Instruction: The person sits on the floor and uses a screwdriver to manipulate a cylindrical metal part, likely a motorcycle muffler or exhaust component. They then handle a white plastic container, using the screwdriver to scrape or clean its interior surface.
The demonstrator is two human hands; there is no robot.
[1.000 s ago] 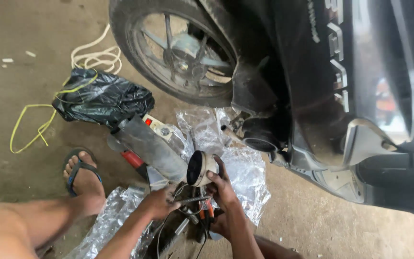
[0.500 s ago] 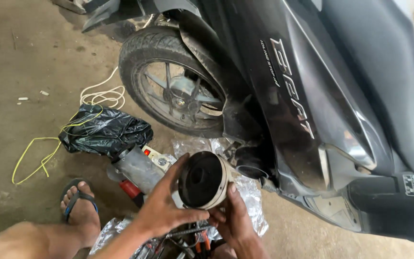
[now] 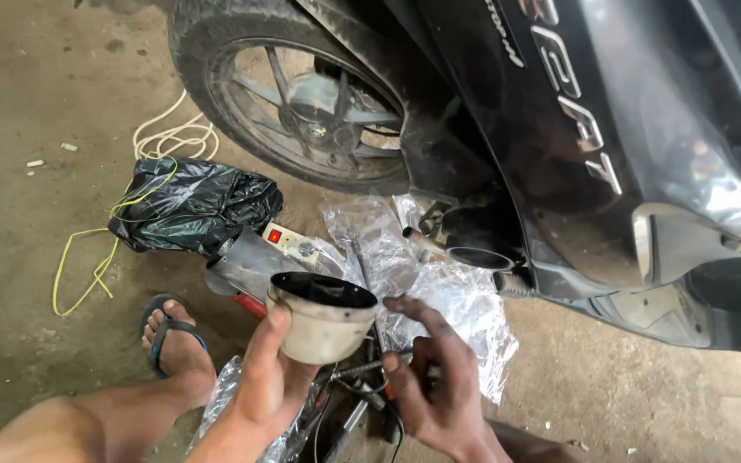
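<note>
Gripping cream cup (image 3: 323, 319) — left hand (image 3: 272, 381) fingers wrapped beneath.

Black plastic bag (image 3: 195, 204) (crumpled) beside clear wrapping (image 3: 439, 291)

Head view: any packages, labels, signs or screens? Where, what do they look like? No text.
Black plastic bag: on the floor left of the wheel, crumpled, glossy.
Clear plastic wrapping: spread on the floor under the scooter's exhaust, crinkled, see-through.
Power strip: by the bag, white, oblong, red lit switch.
Lettering decal: on the scooter's black side panel, pale grey letters.
No screens or signs.
</note>
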